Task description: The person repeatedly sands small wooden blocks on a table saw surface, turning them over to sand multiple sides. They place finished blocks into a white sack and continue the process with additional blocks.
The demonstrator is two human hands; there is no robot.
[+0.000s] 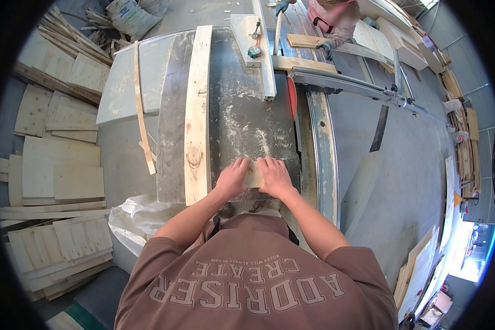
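Observation:
At the near edge of a dark saw table (242, 88), my left hand (232, 179) and my right hand (275, 177) grip a short wooden board (253, 175) from its two sides. The fingers of both hands are closed over the board, and its ends are partly hidden under them. Left of my left hand, a long pale plank (197, 115) lies lengthwise on the table. Wood shavings are scattered beyond my hands. Ahead and to the right stands a red part (291, 98) beside the table's slot; I cannot tell if it is the blade.
A metal fence (265, 60) runs beside a pale board bearing a tape measure (254, 52). At the far right, a person's gloved hand (325, 49) is near a wooden strip (306, 41). A thin batten (143, 110) lies at left; stacked boards (63, 170) line the left side.

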